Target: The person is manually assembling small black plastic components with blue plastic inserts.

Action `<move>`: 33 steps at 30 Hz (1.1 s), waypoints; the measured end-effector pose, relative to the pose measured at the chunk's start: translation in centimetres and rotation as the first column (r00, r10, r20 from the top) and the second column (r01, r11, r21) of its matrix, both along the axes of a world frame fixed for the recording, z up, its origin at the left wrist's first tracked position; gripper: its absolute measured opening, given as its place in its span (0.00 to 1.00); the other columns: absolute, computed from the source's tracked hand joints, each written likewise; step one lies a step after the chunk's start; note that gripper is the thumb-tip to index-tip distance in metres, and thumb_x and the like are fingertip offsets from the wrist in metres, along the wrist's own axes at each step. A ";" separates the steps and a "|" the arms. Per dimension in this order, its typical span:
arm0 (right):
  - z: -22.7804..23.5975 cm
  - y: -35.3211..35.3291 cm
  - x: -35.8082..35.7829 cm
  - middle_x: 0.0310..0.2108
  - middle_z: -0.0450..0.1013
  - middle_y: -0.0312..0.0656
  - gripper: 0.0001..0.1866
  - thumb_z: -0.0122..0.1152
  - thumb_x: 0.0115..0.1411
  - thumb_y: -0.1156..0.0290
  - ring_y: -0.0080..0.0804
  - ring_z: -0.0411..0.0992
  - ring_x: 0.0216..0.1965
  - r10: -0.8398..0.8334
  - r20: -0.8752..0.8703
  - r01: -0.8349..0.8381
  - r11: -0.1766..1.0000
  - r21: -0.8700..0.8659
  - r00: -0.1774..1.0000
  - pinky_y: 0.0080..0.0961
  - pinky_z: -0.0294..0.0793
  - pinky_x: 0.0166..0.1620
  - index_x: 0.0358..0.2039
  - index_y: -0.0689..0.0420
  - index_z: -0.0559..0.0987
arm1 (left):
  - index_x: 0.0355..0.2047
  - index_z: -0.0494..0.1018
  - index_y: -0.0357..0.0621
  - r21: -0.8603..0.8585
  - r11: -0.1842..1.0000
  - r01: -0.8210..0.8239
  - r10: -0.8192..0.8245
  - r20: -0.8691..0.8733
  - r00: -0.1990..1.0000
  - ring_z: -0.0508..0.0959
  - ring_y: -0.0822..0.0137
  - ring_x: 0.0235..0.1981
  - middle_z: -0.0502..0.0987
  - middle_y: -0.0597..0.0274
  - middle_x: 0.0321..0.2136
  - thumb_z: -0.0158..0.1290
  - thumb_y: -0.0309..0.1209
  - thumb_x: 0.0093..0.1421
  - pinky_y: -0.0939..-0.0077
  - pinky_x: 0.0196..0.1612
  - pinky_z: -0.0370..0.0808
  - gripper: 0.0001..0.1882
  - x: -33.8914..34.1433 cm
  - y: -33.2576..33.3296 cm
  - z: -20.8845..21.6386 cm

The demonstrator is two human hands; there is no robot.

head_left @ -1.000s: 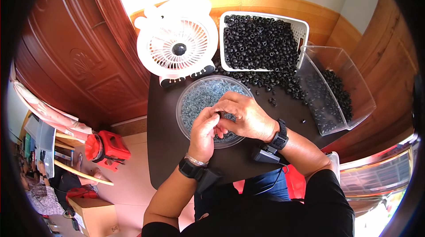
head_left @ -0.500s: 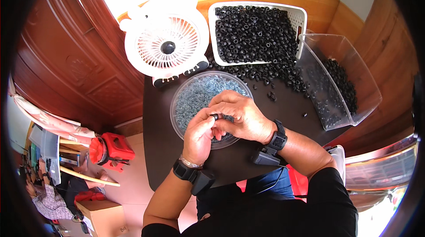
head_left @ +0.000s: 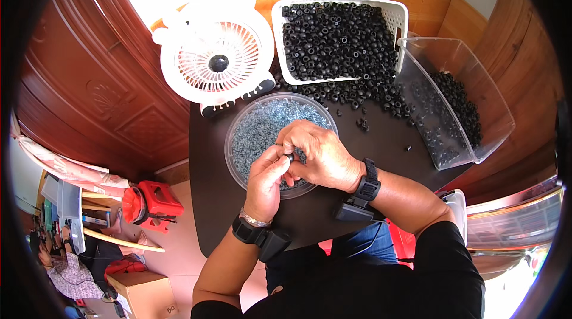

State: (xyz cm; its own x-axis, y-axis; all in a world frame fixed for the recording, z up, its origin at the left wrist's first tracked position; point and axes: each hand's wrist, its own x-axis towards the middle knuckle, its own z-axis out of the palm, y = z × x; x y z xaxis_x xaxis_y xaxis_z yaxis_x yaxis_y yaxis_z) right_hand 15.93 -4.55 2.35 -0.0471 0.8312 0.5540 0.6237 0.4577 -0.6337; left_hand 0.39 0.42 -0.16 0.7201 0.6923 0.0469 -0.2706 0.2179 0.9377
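Note:
My left hand [head_left: 266,184] pinches a small black ring-shaped cap [head_left: 290,157] between thumb and fingers, above the near part of a round clear tub [head_left: 229,161]. Many small bluish translucent pieces [head_left: 256,134] fill the tub. My right hand [head_left: 322,155] meets the left at the cap, its fingers curled and pressed together; whatever its fingertips hold is hidden behind them. Behind the tub stands a white basket [head_left: 400,21] heaped with black caps [head_left: 339,39] of the same kind.
Loose black caps [head_left: 381,95] are spilled before the basket. A tilted clear bin [head_left: 441,104] with more caps stands at right, a white fan [head_left: 217,62] at back left, all on a dark table [head_left: 208,211]. At far left, a person [head_left: 71,274] sits near a red stool [head_left: 158,200].
Both hands stay together over the tub around the black cap, with only slight finger movement. The whole view has shifted a little.

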 end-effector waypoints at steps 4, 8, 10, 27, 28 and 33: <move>0.1 0.2 0.4 0.33 0.74 0.39 0.17 0.69 0.41 0.79 0.38 0.74 0.37 -0.005 -0.012 0.005 0.999 0.032 1.000 0.29 0.76 0.36 0.30 0.56 0.71 | 0.39 0.70 0.37 -0.029 0.998 -0.051 0.051 -0.004 0.999 0.73 0.73 0.27 0.74 0.62 0.30 0.45 0.35 0.63 0.82 0.31 0.67 0.13 0.0 0.0 0.2; 0.6 0.8 2.7 0.31 0.75 0.42 0.13 0.68 0.50 0.64 0.43 0.74 0.37 -0.081 0.215 0.075 0.996 0.038 0.973 0.33 0.74 0.39 0.32 0.58 0.79 | 0.37 0.70 0.38 -0.072 0.993 -0.091 0.095 0.052 0.994 0.72 0.74 0.27 0.73 0.64 0.28 0.44 0.35 0.64 0.83 0.30 0.67 0.12 -0.8 0.8 0.0; -0.2 0.7 3.8 0.32 0.73 0.42 0.12 0.66 0.51 0.64 0.43 0.72 0.37 -0.163 0.423 0.182 0.983 -0.004 0.891 0.34 0.73 0.39 0.33 0.57 0.79 | 0.37 0.70 0.38 -0.068 0.992 -0.105 0.110 0.070 0.991 0.72 0.73 0.26 0.72 0.65 0.27 0.44 0.34 0.64 0.82 0.30 0.67 0.12 -0.7 0.7 0.1; -1.9 1.7 2.6 0.31 0.71 0.42 0.07 0.60 0.53 0.67 0.41 0.71 0.39 -0.133 0.471 0.205 0.973 -0.103 0.872 0.36 0.72 0.43 0.28 0.57 0.77 | 0.35 0.69 0.42 -0.107 0.985 -0.136 0.142 0.052 0.988 0.73 0.72 0.24 0.71 0.66 0.25 0.43 0.35 0.64 0.81 0.28 0.67 0.10 -0.7 0.7 0.0; -1.9 1.7 2.6 0.32 0.72 0.44 0.08 0.60 0.53 0.67 0.42 0.71 0.40 -0.116 0.473 0.195 0.973 -0.122 0.874 0.37 0.72 0.44 0.28 0.58 0.77 | 0.35 0.69 0.42 -0.108 0.985 -0.135 0.141 0.050 0.989 0.73 0.72 0.24 0.71 0.66 0.25 0.43 0.35 0.64 0.81 0.28 0.67 0.10 -0.6 0.7 0.0; -2.6 2.1 2.4 0.30 0.70 0.41 0.06 0.61 0.53 0.68 0.41 0.71 0.38 -0.114 0.478 0.177 0.980 -0.088 0.871 0.36 0.72 0.42 0.29 0.57 0.77 | 0.34 0.67 0.40 -0.085 0.981 -0.175 0.174 -0.014 0.985 0.72 0.68 0.23 0.69 0.63 0.23 0.41 0.35 0.64 0.79 0.27 0.66 0.11 -0.2 0.4 0.3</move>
State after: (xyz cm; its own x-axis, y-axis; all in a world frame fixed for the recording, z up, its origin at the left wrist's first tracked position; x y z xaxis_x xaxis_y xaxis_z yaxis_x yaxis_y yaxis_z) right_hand 18.32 -2.42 -0.30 -0.1480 0.9095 0.3886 0.9145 0.2754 -0.2963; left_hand 0.20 0.77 0.13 0.5880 0.8085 -0.0219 -0.3059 0.2474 0.9194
